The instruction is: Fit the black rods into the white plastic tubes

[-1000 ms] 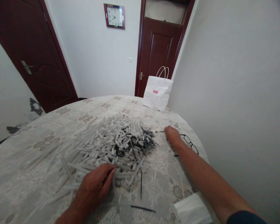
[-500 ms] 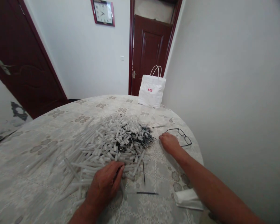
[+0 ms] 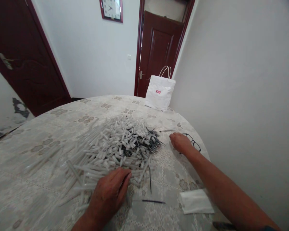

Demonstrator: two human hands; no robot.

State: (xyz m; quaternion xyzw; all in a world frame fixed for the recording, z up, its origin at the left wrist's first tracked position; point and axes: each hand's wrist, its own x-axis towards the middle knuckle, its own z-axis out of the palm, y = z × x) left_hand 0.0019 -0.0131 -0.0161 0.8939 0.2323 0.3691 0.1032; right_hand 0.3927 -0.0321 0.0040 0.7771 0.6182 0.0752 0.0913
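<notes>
On the round table (image 3: 50, 141), a heap of white pen barrels (image 3: 110, 149) (dark refills mixed in) fills the middle; the left hand (image 3: 109, 194) lies flat on its near edge, fingers pressed together, while the right hand (image 3: 180, 142) rests loosely curled beside the eyeglasses (image 3: 194, 143).

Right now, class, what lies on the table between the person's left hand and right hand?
In the head view, bare patterned tablecloth and one loose dark refill lie between the left hand and right hand; the pile's edge borders it.

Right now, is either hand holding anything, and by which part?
No clear hold shows. The left hand lies palm down on the near edge of the pile of white tubes. The right hand rests by the glasses; its fingers are hidden.
</notes>
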